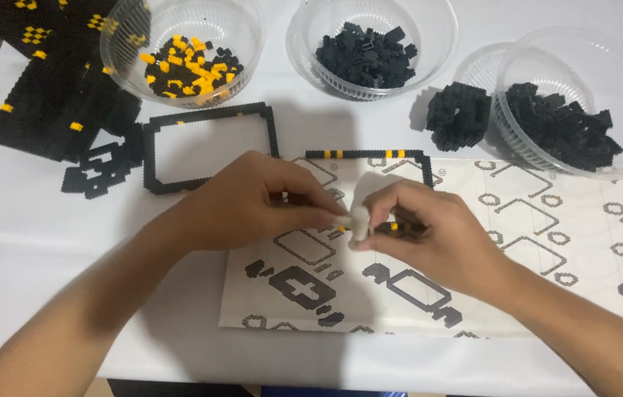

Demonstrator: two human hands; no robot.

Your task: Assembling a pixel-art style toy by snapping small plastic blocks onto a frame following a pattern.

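Note:
My left hand point(253, 202) and my right hand point(429, 228) meet over a printed instruction sheet point(546, 257). Between their fingertips sits a small white tool point(358, 220), pinched from both sides. Under my right fingers is a small black piece with a yellow stud point(397, 228). A thin black brick frame with yellow studs point(370, 155) lies just beyond my hands, partly hidden by them. A larger rectangular black frame point(209, 147) lies to its left on the white table point(17, 220).
Three clear bowls stand at the back: yellow and black bricks point(190, 68), black bricks point(366, 53), black bricks point(569, 125). A black brick cube point(460, 114) sits between the last two. Built black panels with yellow studs point(47, 88) fill the far left.

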